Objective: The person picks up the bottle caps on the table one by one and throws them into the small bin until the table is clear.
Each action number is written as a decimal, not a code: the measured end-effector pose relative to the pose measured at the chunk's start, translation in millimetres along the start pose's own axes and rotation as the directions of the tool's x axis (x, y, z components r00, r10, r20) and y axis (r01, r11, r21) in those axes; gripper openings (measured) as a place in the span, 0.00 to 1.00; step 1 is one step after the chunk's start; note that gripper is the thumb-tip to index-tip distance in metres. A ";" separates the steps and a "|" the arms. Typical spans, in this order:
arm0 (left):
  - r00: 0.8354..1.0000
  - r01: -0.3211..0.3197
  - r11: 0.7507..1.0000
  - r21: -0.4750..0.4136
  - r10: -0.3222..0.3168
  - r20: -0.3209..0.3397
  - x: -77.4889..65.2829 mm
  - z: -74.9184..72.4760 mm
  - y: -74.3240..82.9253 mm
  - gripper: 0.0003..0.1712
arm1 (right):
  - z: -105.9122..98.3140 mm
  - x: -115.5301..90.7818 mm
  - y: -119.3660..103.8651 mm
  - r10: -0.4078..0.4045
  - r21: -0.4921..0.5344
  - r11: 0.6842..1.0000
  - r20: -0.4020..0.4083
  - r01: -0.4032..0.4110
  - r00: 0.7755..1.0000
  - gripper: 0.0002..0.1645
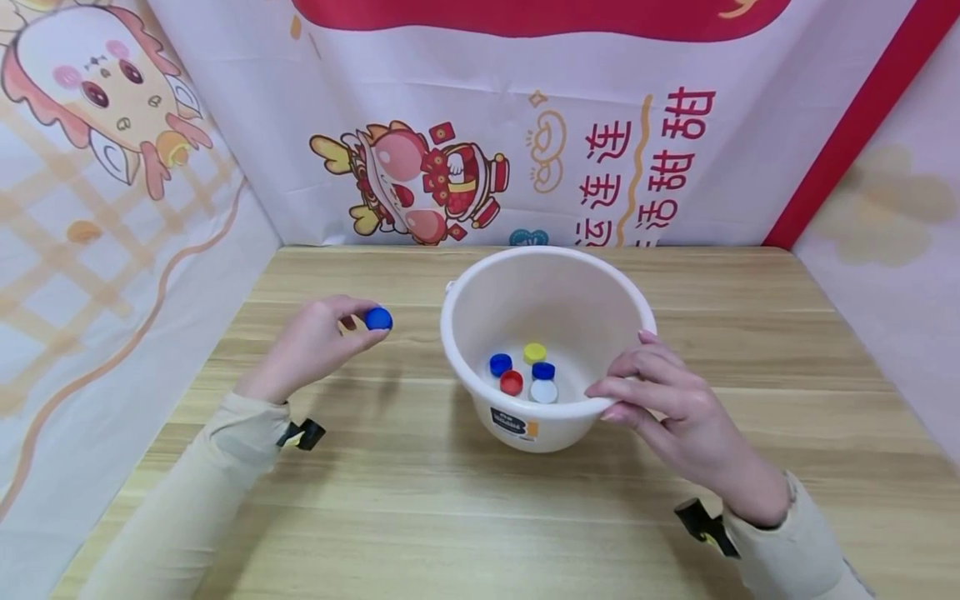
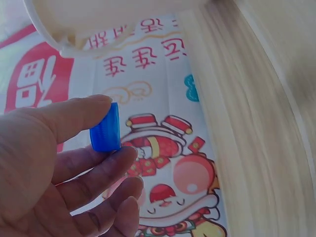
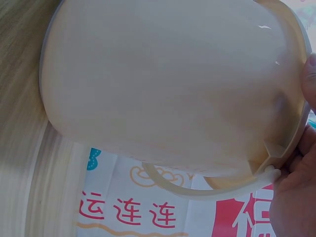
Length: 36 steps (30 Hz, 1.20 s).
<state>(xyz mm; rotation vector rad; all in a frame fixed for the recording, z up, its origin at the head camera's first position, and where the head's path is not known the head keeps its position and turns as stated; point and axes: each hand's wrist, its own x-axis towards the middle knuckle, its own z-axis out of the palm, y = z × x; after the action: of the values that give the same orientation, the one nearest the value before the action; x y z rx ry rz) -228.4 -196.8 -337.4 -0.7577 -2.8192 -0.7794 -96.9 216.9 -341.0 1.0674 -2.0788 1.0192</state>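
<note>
A blue bottle cap (image 1: 378, 318) is pinched between the thumb and fingers of my left hand (image 1: 311, 346), above the table to the left of the bucket. In the left wrist view the same cap shows ribbed sides, and the other fingers of the hand (image 2: 64, 163) curl loosely below it. My right hand (image 1: 675, 408) grips the near right rim of a white plastic bucket (image 1: 551, 433). Several caps lie on the bucket's floor: a yellow cap (image 1: 535, 352), a red cap (image 1: 512, 382), a white cap (image 1: 543, 391) and two blue ones.
The bucket stands upright on a wood-grain table (image 1: 420, 517). Its handle (image 3: 197, 192) hangs on the far side in the right wrist view. A printed cloth (image 1: 450, 75) rises behind the table, and more printed cloth stands at both sides.
</note>
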 end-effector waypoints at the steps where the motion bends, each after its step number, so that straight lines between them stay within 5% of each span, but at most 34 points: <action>1: 1.000 -0.013 1.000 -0.004 0.013 -0.002 -1.3 -0.3 3.0 0.19 | -0.1 0.2 -0.2 -0.001 0.001 1.000 0.000 0.001 1.000 0.20; 15: 0.978 -0.209 0.978 0.024 0.209 -0.003 -32.0 -10.1 66.3 0.22 | -1.1 1.5 -3.2 0.004 -0.003 1.000 0.004 -0.004 1.000 0.20; 25: 0.929 -0.370 0.929 -0.026 0.370 0.003 -58.6 -15.2 112.4 0.22 | -1.4 0.5 -3.0 0.023 -0.009 1.000 0.013 -0.023 1.000 0.20; 36: 0.866 -0.495 0.859 -0.135 0.500 0.005 -71.9 -15.9 141.0 0.21 | -1.8 -0.4 -3.3 0.053 -0.023 0.998 0.024 -0.052 0.998 0.20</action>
<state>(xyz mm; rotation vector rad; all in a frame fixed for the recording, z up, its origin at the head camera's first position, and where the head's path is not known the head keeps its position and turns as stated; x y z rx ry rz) -96.2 -131.5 -277.6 -1.4585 -2.4317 -0.8559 -93.6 217.3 -339.1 1.0237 -2.1429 1.0112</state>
